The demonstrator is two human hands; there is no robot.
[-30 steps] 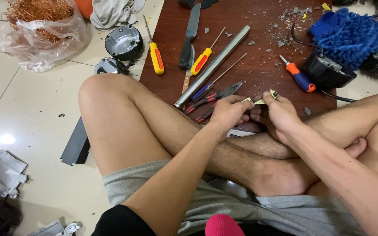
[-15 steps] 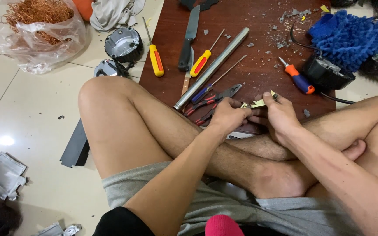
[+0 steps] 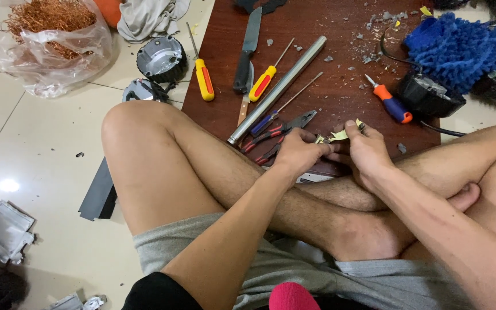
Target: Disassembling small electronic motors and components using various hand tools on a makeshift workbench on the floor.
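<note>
Hands, left hand and right hand, seemingly unmoved, still pinch yellowish scrap.

A pale tiled floor catches a light glare beside a dark reddish-brown wooden board.

Glossy wooden board, fuzzy blue cloth

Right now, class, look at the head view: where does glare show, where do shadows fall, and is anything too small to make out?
Head view: even indoor light; a bright glare spot on the floor tile; the clear plastic bag shines; soft shadows lie under the legs. The left hand and right hand are sharp, but the small yellowish piece between them is too tiny to identify.
</note>
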